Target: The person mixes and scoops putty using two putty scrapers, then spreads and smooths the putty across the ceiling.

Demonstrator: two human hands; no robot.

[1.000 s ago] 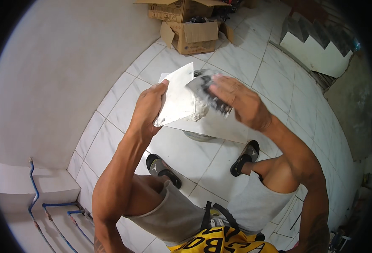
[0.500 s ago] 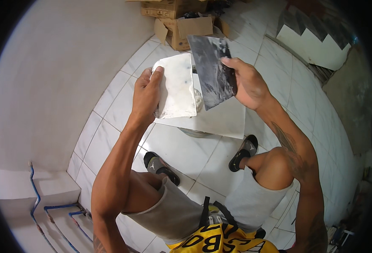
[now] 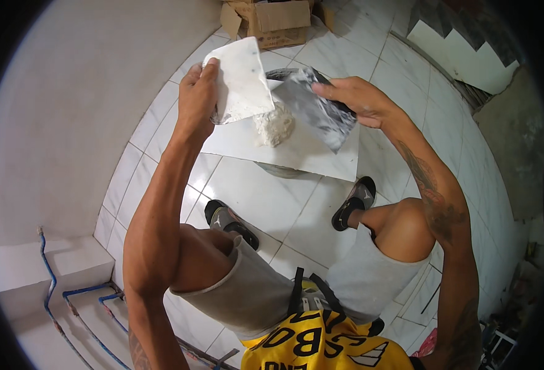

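Left grip (image 3: 197, 97), outstretched at eleven o'clock, clamps a white plate (image 3: 241, 85). Right grip (image 3: 359, 102), turned inward at one, clamps a dark plate (image 3: 320, 111).

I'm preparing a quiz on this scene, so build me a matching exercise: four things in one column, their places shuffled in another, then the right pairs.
Things
1. White, flat rectangular plate
2. Dark grey, flat rectangular plate smeared with white
3. Lumpy white mound of paste
4. Brown cardboard box

Places
A. On the flat white board
B. In the right hand
C. At the picture's top edge
D. In the left hand

Pairs: 1-D; 2-B; 3-A; 4-C
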